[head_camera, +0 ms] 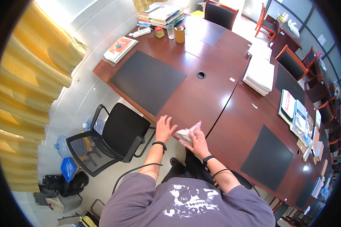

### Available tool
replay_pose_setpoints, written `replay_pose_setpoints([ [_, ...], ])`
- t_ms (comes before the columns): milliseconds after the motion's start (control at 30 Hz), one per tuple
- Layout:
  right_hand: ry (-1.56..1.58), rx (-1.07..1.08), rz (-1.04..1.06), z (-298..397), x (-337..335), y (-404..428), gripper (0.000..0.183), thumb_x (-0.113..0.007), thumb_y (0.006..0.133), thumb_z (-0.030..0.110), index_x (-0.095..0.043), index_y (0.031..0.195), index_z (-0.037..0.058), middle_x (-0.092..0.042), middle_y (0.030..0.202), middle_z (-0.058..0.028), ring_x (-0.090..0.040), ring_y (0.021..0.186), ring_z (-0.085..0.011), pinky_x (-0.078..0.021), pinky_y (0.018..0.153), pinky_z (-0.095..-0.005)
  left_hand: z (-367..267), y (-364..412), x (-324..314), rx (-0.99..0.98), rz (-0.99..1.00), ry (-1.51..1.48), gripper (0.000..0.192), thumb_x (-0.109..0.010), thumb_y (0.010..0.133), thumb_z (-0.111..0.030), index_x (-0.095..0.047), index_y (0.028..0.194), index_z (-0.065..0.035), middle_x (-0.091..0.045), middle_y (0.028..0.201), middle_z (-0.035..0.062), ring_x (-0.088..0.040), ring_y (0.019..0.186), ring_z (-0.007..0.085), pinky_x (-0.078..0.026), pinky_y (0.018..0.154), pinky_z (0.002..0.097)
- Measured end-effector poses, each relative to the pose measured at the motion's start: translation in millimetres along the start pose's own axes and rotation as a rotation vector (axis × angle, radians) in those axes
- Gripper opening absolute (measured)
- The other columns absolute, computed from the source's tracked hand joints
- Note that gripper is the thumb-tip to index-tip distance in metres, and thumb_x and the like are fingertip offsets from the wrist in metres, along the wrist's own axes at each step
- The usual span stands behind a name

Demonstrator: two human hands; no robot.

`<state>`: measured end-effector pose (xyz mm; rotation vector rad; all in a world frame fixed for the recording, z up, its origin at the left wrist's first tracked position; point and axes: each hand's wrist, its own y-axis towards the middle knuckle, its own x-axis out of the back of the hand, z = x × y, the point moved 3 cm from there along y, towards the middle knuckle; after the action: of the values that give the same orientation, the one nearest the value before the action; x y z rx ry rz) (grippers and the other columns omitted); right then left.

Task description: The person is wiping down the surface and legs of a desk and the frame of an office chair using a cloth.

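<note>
A pink-and-white cloth [184,134] lies bunched at the near edge of a dark reddish-brown wooden table [204,96]. My right hand [199,142] holds it, palm down, with the fingers over its right side. To the left, my left hand [165,129] is at the table's edge, fingers apart and holding nothing. Its thumb points towards the cloth, but I cannot tell whether it touches the tabletop. Beyond my left hand lies a black desk mat [149,81]. Each wrist wears a black band.
At left stands a black mesh-backed office chair [125,127], with water jugs [66,146] behind it. Paper stacks [260,73], books [120,49], a pen holder [180,35], a drinking glass [170,31] and a lidded jar [159,32] stand on the table. A yellow curtain [28,85] hangs at left.
</note>
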<state>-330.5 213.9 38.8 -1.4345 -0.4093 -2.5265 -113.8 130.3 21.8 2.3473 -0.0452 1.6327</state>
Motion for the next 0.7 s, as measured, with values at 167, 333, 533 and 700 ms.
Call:
replay_pose_setpoints([
  [167,0.181,0.331,0.204,0,-4,10,0.061,-0.077,0.076,0.034,-0.055,0.128,0.0098,-0.042,0.142,-0.0177,-0.027,0.141,-0.0402,-0.0287,0.113,-0.0575,60,11,1,0.500,-0.041,0.349,0.056,-0.056,0.092,-0.044,-0.043,0.143,-0.0249,-0.037,0.147,0.0161,-0.028,0.138,0.0425,-0.028,0.108,0.0615],
  [333,0.180,0.398,0.208,-80,29,-16,0.036,-0.072,0.080,0.019,-0.060,0.112,0.0090,-0.056,0.129,-0.0097,-0.045,0.133,-0.0293,-0.0328,0.112,-0.0531,58,26,-18,0.710,-0.064,0.478,0.055,-0.044,0.098,-0.045,-0.035,0.149,-0.0244,-0.031,0.152,0.0173,-0.026,0.141,0.0423,-0.021,0.110,0.0639],
  [533,0.016,0.074,0.136,-185,81,79,0.043,-0.067,0.080,0.011,-0.056,0.121,0.0098,-0.054,0.133,-0.0164,-0.046,0.130,-0.0346,-0.0281,0.112,-0.0580,55,36,-12,0.414,-0.062,0.592,0.053,-0.051,0.096,-0.037,-0.042,0.144,-0.0183,-0.043,0.144,0.0180,-0.032,0.140,0.0359,-0.020,0.114,0.0581],
  [700,0.039,-0.255,-0.243,-278,82,173,0.067,-0.061,0.089,0.018,-0.031,0.147,0.0058,-0.036,0.149,-0.0236,-0.035,0.137,-0.0407,-0.0210,0.114,-0.0587,55,40,-12,0.425,0.017,0.546,0.054,-0.049,0.097,-0.035,-0.037,0.147,-0.0185,-0.043,0.143,0.0176,-0.033,0.139,0.0360,-0.021,0.114,0.0585],
])
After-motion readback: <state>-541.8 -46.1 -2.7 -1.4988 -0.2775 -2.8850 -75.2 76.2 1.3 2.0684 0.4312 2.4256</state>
